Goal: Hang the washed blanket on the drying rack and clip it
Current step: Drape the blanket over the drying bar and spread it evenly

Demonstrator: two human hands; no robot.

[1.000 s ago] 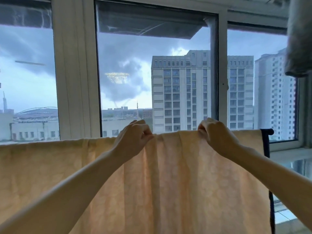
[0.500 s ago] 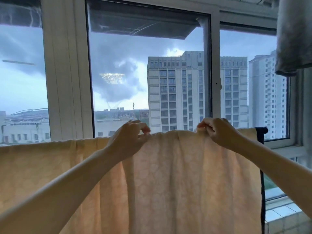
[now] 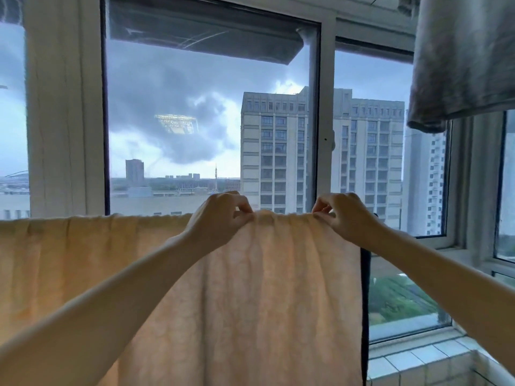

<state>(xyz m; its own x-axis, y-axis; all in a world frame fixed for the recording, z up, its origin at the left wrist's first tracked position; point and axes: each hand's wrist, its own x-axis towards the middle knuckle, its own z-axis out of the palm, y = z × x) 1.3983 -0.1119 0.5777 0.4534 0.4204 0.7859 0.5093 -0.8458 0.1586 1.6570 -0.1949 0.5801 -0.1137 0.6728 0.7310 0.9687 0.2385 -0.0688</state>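
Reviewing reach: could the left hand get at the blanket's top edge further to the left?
Probably yes: the left hand pinches that same edge of the blanket, and nothing blocks it leftward.

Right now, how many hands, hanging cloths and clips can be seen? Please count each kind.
Hands: 2, left hand and right hand, both pinching the blanket at its top edge.
Hanging cloths: 2, that blanket and a grey cloth.
Clips: 0 in view.
Total: 4.
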